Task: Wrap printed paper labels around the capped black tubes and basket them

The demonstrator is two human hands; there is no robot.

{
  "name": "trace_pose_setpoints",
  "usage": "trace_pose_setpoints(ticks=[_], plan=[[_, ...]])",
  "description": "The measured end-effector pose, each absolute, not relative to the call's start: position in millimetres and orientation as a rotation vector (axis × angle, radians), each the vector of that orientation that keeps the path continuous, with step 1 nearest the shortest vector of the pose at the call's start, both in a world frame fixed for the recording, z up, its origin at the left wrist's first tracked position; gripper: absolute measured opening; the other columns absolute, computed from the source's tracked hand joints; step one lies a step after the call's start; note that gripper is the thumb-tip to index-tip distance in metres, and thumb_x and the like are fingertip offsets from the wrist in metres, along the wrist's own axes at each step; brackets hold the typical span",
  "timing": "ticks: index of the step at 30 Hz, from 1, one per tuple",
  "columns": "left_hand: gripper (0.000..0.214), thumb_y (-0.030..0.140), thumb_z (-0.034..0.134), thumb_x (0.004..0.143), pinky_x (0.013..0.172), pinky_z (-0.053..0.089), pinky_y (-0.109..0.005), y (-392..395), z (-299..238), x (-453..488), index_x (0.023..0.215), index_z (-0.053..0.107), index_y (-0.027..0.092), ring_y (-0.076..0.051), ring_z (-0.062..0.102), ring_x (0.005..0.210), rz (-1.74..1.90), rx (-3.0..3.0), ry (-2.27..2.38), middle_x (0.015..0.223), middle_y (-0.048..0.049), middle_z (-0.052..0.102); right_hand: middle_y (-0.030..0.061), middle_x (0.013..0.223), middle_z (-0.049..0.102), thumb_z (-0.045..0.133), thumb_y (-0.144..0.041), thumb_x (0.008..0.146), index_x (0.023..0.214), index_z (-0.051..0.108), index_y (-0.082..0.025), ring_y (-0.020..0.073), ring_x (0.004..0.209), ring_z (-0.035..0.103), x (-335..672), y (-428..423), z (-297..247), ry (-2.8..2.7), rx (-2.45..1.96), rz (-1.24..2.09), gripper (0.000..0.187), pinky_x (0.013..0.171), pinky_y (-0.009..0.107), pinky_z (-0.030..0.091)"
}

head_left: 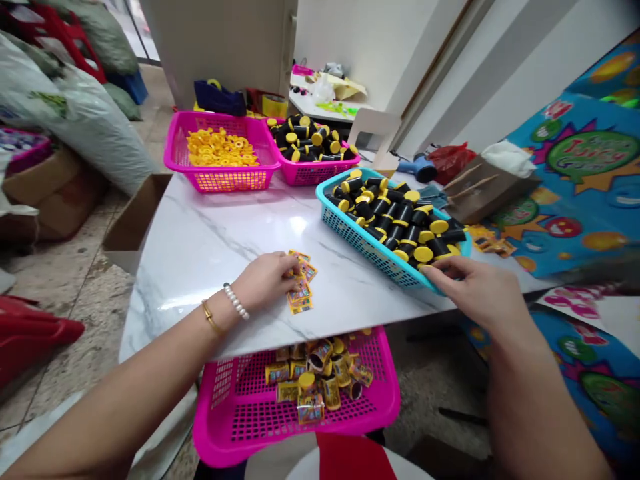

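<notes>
My left hand (265,280) rests on the white marble table (210,240), fingers curled over a small pile of yellow printed stickers (301,290). My right hand (473,283) reaches to the near corner of the blue basket (360,243), fingers bent at its rim, touching the black tubes with yellow caps (400,220) heaped inside. Whether either hand actually grips anything is unclear. Below the table edge, a pink basket (240,427) holds several tubes wrapped in yellow labels (320,377).
At the table's far side stand a pink basket of yellow rings (220,150) and another pink basket of black tubes (310,143). A colourful printed sheet (585,180) lies to the right, with a brown box (480,187). Bags and cardboard boxes (60,193) crowd the floor at left.
</notes>
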State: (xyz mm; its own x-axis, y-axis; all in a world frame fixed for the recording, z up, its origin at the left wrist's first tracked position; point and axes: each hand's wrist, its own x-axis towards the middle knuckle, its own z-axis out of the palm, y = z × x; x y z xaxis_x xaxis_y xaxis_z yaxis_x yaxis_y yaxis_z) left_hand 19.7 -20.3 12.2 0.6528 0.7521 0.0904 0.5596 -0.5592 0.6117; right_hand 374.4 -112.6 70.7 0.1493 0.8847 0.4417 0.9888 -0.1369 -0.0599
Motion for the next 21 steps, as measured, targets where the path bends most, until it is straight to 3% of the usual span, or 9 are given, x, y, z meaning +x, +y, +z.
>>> trace_pose_setpoints(ticks=[5,8,13,18,21], plan=[[0.017,0.030,0.063,0.077,0.066,0.038,-0.030,-23,10,22,0.090,0.062,0.018,-0.016,0.052,0.070,0.472,2.331,1.039,0.087,-0.0062,0.061,0.0007,0.048,0.059,0.075,-0.051,0.071,0.078,0.075,-0.025,0.0125,0.042,0.041,377,-100,76,-1.915,-2.130,-0.398,0.026,0.045,0.028,0.024],[0.012,0.026,0.064,0.075,0.066,0.038,-0.030,-24,11,23,0.082,0.060,0.017,-0.017,0.052,0.072,0.449,2.319,1.086,0.085,-0.0061,0.061,-0.0001,0.049,0.059,0.076,-0.049,0.070,0.073,0.075,-0.026,0.0134,0.043,0.042,368,-98,84,-1.942,-2.203,-0.357,0.023,0.046,0.027,0.025],[0.012,0.026,0.064,0.075,0.063,0.037,-0.029,-21,14,21,0.074,0.055,0.018,-0.015,0.050,0.068,0.483,2.196,1.049,0.075,-0.0027,0.059,0.0044,0.063,0.066,0.064,-0.039,0.085,0.089,0.073,-0.020,0.0158,0.052,0.052,311,-117,88,-1.615,-1.927,-0.710,0.021,0.051,0.031,0.037],[0.014,0.027,0.065,0.077,0.063,0.039,-0.027,-23,12,22,0.078,0.054,0.018,-0.013,0.050,0.065,0.546,2.042,0.955,0.072,-0.0006,0.058,0.0038,0.083,0.070,0.063,-0.035,0.085,0.092,0.071,-0.021,0.0140,0.060,0.059,247,-110,46,-1.854,-1.580,0.177,0.018,0.056,0.028,0.047],[0.008,0.024,0.064,0.076,0.071,0.043,-0.030,-24,8,23,0.077,0.059,0.017,-0.016,0.052,0.075,0.593,2.163,0.977,0.084,-0.0044,0.058,0.0033,0.081,0.069,0.062,-0.033,0.085,0.091,0.071,-0.020,0.0126,0.057,0.057,225,-93,22,-1.931,-1.560,0.351,0.017,0.058,0.027,0.047]])
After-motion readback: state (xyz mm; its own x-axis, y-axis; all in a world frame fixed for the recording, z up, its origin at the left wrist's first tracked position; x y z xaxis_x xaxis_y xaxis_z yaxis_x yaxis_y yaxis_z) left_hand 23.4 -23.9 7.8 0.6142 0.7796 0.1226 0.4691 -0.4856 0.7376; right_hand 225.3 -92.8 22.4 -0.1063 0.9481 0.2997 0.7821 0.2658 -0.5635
